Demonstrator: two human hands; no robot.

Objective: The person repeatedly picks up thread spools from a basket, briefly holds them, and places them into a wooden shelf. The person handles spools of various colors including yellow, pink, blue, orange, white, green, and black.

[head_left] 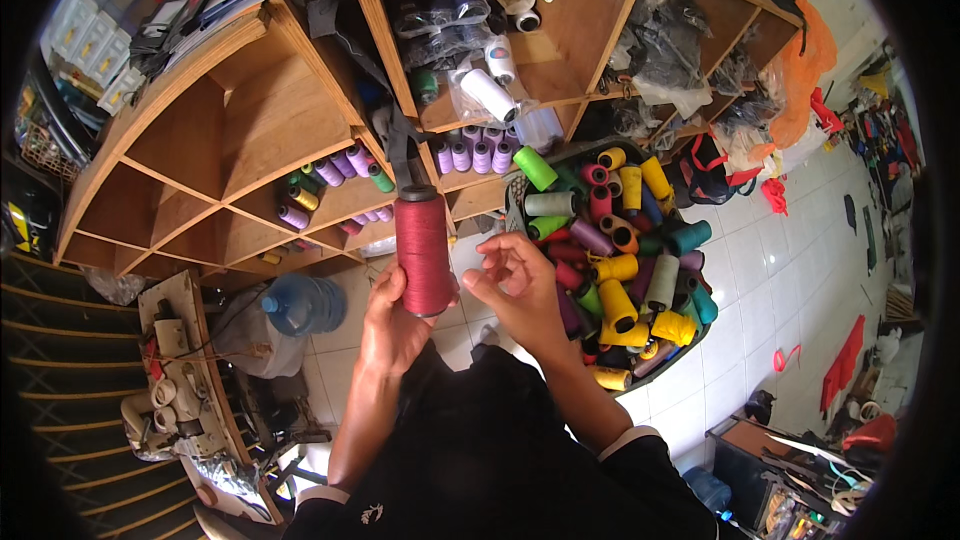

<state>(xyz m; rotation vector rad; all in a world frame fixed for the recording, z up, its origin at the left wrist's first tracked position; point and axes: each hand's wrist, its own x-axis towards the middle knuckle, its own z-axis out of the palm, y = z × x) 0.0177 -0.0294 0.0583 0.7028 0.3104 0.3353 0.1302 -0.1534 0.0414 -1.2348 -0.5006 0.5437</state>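
A large dark red thread spool point(424, 252) stands nearly upright in front of me, its black top end facing the shelves. My left hand point(394, 318) is closed round its lower part, thumb on the near side. Just right of the spool, my right hand point(518, 290) is raised with fingers loosely curled and apart, holding nothing I can see. Beyond my right hand, a dark crate point(648, 376) is heaped with thread spools in yellow, green, red, purple and grey, several lying on their sides.
Wooden shelves point(290, 90) with compartments curve across the far side. Lilac spools point(482, 157) stand in one lower compartment; bagged white spools point(488, 95) lie above. A blue water bottle point(305, 306) and a sewing machine point(172, 380) are at left. Red cloth point(843, 365) lies on the tiled floor.
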